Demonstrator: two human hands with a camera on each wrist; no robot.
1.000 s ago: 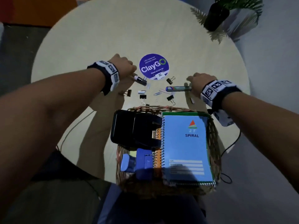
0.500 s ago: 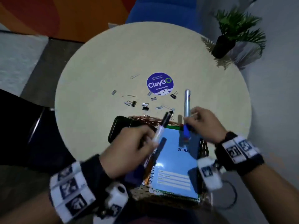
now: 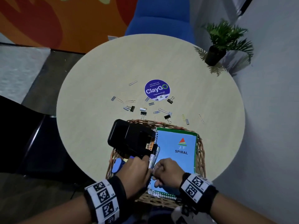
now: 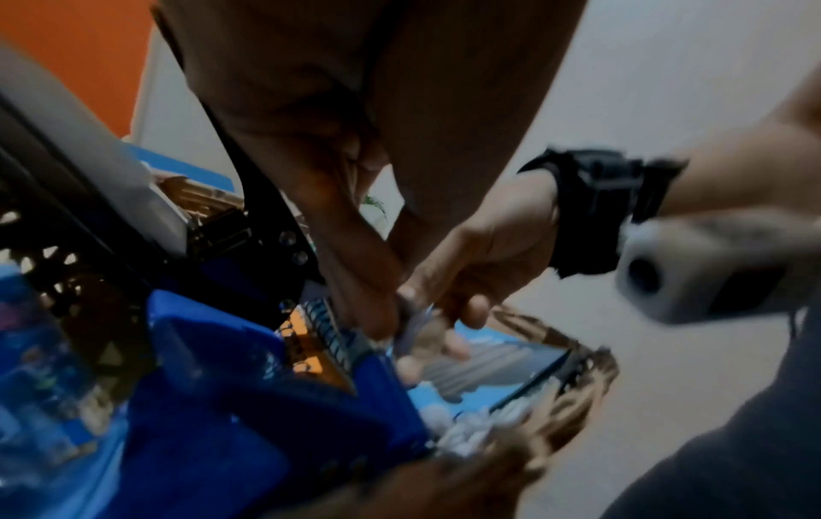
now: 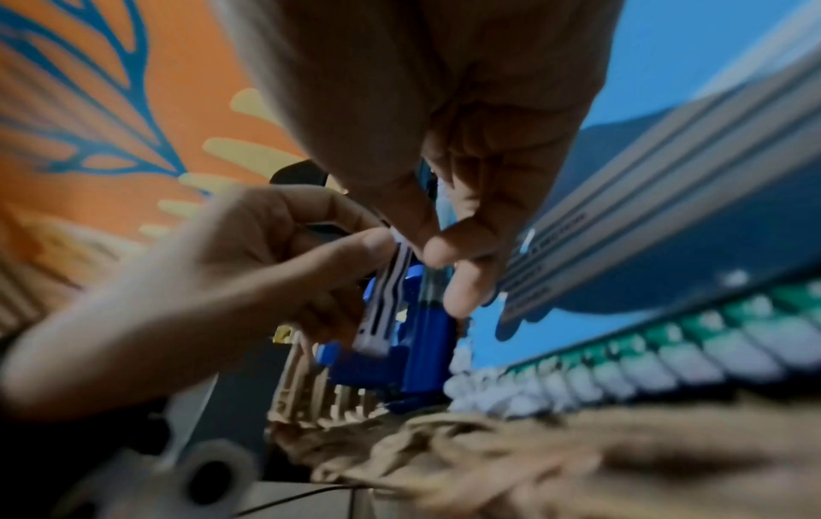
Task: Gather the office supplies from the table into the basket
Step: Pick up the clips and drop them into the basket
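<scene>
While curled low over the basket point(image 3: 200, 152), both hands apparently pinch markers point(image 3: 152, 156).

Both markers point(image 3: 153, 155) now inside basket point(image 3: 200, 152)

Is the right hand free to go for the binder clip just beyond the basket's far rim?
Probably not yet: the right hand grips a pen over the basket. The binder clip itself lies unobstructed on the table.

Four black binder clips point(image 3: 170, 100) lie on the table point(image 3: 97, 135), scattered toward twelve o'clock of the basket point(image 3: 200, 152). Two markers point(image 3: 153, 155) (side by side) and one blue spiral notebook point(image 3: 176, 160) sit inside.
</scene>
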